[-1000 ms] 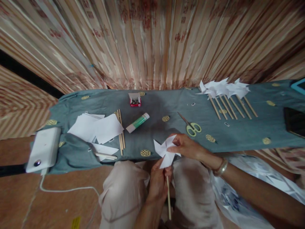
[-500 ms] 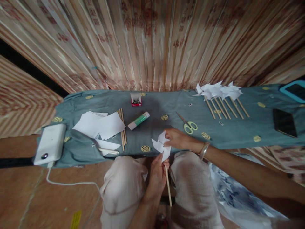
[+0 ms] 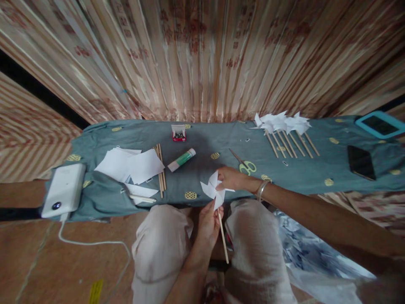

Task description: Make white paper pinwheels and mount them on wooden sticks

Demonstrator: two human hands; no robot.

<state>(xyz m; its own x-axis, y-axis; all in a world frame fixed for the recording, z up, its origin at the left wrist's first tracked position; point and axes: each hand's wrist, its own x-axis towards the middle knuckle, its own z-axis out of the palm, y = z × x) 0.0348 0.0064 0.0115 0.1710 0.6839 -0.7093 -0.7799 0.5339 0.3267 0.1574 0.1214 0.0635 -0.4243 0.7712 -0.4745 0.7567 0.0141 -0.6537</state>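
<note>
Fingers (image 3: 224, 183) of the right hand (image 3: 234, 179) are pinched shut on the centre of the paper pinwheel (image 3: 211, 190), which is held over the near edge of the table (image 3: 316, 177). The left hand (image 3: 209, 219) is closed around its stick (image 3: 223, 238). Thin blades could be creased or torn by too hard a pinch, and the wheel could slip off the stick if the grip were loosened. Open room is left between the glue stick (image 3: 182, 159) and scissors (image 3: 245, 166); the finished pinwheels (image 3: 281, 124) lie well apart.

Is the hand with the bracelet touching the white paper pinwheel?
Touching. The head view shows the right hand pinching the paper pinwheel at its middle with its fingertips, no gap between them.
</note>
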